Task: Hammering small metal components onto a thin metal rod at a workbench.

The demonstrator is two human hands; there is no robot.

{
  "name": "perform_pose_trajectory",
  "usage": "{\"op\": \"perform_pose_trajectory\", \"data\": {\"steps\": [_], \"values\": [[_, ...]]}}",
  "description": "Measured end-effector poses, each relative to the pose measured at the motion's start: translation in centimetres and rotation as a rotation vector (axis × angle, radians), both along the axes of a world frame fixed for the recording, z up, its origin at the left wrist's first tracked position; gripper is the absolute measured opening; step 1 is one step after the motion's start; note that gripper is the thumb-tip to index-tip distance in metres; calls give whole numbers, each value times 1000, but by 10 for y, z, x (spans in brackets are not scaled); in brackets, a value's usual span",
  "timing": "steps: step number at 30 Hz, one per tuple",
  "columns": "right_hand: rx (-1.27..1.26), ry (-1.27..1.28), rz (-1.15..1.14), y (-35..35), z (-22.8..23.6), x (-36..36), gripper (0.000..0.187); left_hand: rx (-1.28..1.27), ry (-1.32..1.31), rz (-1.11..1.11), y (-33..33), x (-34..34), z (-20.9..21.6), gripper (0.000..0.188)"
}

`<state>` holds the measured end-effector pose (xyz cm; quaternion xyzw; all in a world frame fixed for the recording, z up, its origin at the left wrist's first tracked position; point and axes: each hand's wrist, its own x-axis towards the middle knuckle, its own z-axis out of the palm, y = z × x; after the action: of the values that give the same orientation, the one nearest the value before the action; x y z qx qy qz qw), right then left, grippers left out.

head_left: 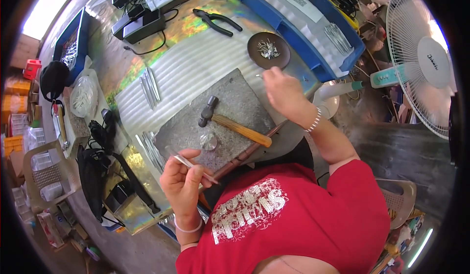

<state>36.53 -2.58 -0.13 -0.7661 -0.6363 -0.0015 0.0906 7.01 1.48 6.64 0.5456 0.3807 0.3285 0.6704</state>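
- blue bin [82, 23], worktop's far left: holds many shiny metal pieces; clear bag [84, 96] of pale pieces lies near it.
- loose rods [150, 89], on a white foam sheet [188, 61] beyond the stone slab's left side: unsecured; a knock to the sheet could scatter them.
- rod bundle [151, 151], beside the slab's left corner: close to the left forearm's side; a sweep of that arm could push it out of line.
- left hand [182, 180], above the slab's near left corner: grasping a thin rod [183, 160] between thumb and fingers, tilted, touching nothing below. a loose pinch could let it slip toward the lap.
- metal disc [208, 141], on the stone slab [193, 110] near its near left corner: could be nudged by the rod hand.
- hammer [240, 129], lying across the slab: handle end overhangs the near edge; a sleeve catching it could turn or drop it.
- brown dish [253, 56], beyond the slab's far corner: holds short metal pieces [268, 49]; a bump from the knuckles could tip it.
- right hand [286, 92], just nearer than the dish: fingers curled, a bright sliver [258, 75] at the tips; cannot tell whether gripped. if loose, it could fall short of the dish.
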Motion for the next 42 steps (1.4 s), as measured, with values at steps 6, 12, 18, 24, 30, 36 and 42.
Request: {"op": "perform_pose_trajectory", "data": {"steps": [6,12,18,24,30,36,42], "values": [[31,942,-36,-41,76,-23,8,0,-34,-81,-3,3,-16,18],[-108,1571,115,-35,85,-75,11,-107,-151,-163,-9,19,-19,24],[86,1420,272,-11,72,-106,8,-104,-288,-54,-19,15,-18,15],[102,1140,383,-3,83,-118,12,-21,-177,-79,-19,1,-28,8],[129,1103,373,-5,82,-121,12,90,-131,-88,-16,-1,-26,8],[135,1087,416,-2,85,-122,13,155,-115,-72,-15,-2,-23,8],[123,1078,441,-3,85,-121,13,171,-126,-92,-15,-4,-21,8]]}}
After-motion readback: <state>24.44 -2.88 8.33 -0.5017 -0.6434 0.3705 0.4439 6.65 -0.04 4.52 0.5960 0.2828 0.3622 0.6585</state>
